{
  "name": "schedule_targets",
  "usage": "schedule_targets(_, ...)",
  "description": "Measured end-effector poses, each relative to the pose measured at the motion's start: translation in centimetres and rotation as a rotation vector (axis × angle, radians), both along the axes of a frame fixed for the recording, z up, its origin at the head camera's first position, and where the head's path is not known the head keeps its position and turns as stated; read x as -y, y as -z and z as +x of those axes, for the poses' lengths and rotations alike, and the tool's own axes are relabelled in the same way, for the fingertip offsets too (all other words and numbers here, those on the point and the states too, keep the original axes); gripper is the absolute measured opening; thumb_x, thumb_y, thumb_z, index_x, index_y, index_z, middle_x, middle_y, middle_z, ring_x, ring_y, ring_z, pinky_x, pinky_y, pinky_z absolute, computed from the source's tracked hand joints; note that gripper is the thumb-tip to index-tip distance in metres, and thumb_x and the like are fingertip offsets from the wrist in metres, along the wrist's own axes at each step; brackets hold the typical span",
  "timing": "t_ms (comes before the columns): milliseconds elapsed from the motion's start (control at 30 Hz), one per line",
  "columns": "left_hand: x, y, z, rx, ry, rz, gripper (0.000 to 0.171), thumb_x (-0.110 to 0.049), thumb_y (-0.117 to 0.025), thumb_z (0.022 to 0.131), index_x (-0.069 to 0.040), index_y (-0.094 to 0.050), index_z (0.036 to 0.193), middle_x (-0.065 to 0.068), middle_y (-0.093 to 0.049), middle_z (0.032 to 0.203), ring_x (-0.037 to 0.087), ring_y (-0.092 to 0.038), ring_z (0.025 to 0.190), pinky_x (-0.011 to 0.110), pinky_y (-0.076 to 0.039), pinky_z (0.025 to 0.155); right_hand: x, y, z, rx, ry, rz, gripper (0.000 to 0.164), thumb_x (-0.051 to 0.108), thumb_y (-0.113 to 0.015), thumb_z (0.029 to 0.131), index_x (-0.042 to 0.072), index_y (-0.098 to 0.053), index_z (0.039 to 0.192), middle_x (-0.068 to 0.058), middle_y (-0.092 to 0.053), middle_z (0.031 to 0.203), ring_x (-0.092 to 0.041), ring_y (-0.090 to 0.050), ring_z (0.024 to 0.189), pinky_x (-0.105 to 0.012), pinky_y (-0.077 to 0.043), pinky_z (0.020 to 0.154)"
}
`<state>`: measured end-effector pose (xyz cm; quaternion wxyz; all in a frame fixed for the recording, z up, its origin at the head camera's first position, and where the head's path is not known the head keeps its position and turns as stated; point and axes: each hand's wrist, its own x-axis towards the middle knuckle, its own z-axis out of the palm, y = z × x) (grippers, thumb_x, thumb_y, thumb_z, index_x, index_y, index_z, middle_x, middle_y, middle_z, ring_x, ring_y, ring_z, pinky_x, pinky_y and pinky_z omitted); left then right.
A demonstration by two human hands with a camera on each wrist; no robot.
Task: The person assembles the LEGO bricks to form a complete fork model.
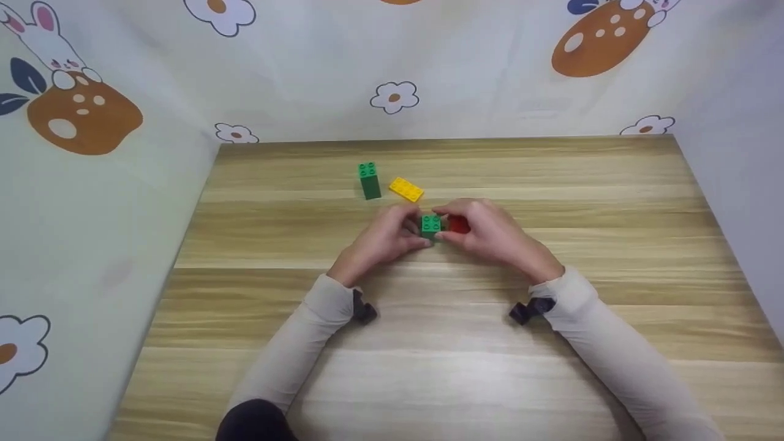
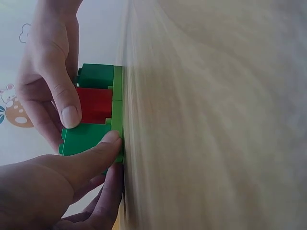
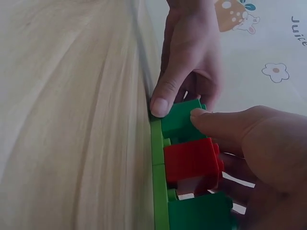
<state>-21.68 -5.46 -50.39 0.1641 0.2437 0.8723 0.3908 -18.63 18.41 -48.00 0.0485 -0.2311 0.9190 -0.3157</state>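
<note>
Where legible, "Juice" [image 3: 298,31] beyond bricks [image 3: 191,160]

Three-plus green blocks [image 3: 178,120] [image 3: 199,213] [image 1: 370,184], one red [image 3: 192,160], one yellow [image 1: 406,190].

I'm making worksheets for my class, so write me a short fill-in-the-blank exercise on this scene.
1. The flat brick beyond the left hand and right hand is coloured ____.
2. In the head view, the tall green block stands to the ____ of that brick.
3. The red block sits between two blocks coloured ____.

Missing words: yellow; left; green.
</note>
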Motion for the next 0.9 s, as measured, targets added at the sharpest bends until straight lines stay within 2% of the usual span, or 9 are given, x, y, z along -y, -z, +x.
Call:
schedule_targets(133, 0.0, -0.1, 0.0, -0.006, -0.004, -0.013, 0.031, -0.019, -0.091, 0.09, -0.011, -0.07, 0.112, 0.004, -0.074, 0.11, 0.019, -0.072, 0.099, 0.033, -0.064, 0.095, -1.0, -0.1, 0.1, 0.007, 0.001, -0.012, 0.052, 0.033, -0.086, 0.096, 0.014, -0.072, 0.142, -0.006, -0.077, 0.133, -0.022, -0.069, 0.1, -0.04, -0.06, 0.087)
schedule_targets(200, 0.0, -0.1, 0.0, -0.006, -0.008, -0.016, 0.032, -0.019, -0.091, 0.091, -0.011, -0.069, 0.113, 0.004, -0.074, 0.11, 0.019, -0.072, 0.099, 0.034, -0.064, 0.094, -1.8, -0.1, 0.3, 0.023, 0.006, -0.02, 0.054, 0.034, -0.086, 0.095, 0.014, -0.071, 0.143, -0.007, -0.076, 0.134, -0.023, -0.07, 0.105, -0.044, -0.062, 0.094)
schedule_targets(300, 0.0, -0.1, 0.0, 0.002, -0.017, -0.019, 0.032, -0.019, -0.09, 0.091, -0.011, -0.069, 0.114, 0.004, -0.074, 0.11, 0.018, -0.072, 0.099, 0.034, -0.064, 0.094, -3.0, 0.3, 0.4, 0.046, 0.008, -0.024, 0.056, 0.035, -0.086, 0.095, 0.014, -0.07, 0.144, -0.009, -0.074, 0.14, -0.026, -0.07, 0.115, -0.05, -0.06, 0.103)
schedule_targets(367, 0.0, -0.1, 0.0, 0.003, -0.019, -0.018, 0.032, -0.018, -0.091, 0.09, -0.011, -0.069, 0.113, 0.004, -0.074, 0.109, 0.018, -0.072, 0.099, 0.033, -0.064, 0.094, -3.9, 0.6, 0.5, 0.065, 0.01, -0.027, 0.057, 0.034, -0.086, 0.095, 0.014, -0.069, 0.146, -0.01, -0.072, 0.142, -0.027, -0.07, 0.118, -0.051, -0.06, 0.104)
schedule_targets(600, 0.0, 0.1, 0.0, -0.012, 0.019, 0.052, 0.032, -0.013, -0.091, 0.089, -0.003, -0.068, 0.109, 0.011, -0.074, 0.107, 0.022, -0.073, 0.097, 0.034, -0.065, 0.091, -6.1, 2.1, 0.6, 0.132, 0.037, -0.061, 0.058, 0.022, -0.089, 0.092, 0.01, -0.068, 0.144, -0.012, -0.075, 0.132, -0.027, -0.07, 0.11, -0.049, -0.059, 0.1)
schedule_targets(900, 0.3, 0.4, 0.1, -0.015, 0.012, 0.063, 0.032, -0.014, -0.091, 0.089, -0.004, -0.068, 0.11, 0.011, -0.074, 0.108, 0.021, -0.073, 0.098, 0.034, -0.064, 0.092, -6.7, 2.5, 0.7, 0.142, 0.043, -0.074, 0.046, 0.02, -0.089, 0.091, 0.007, -0.072, 0.131, -0.007, -0.076, 0.111, -0.022, -0.067, 0.096, -0.043, -0.06, 0.089)
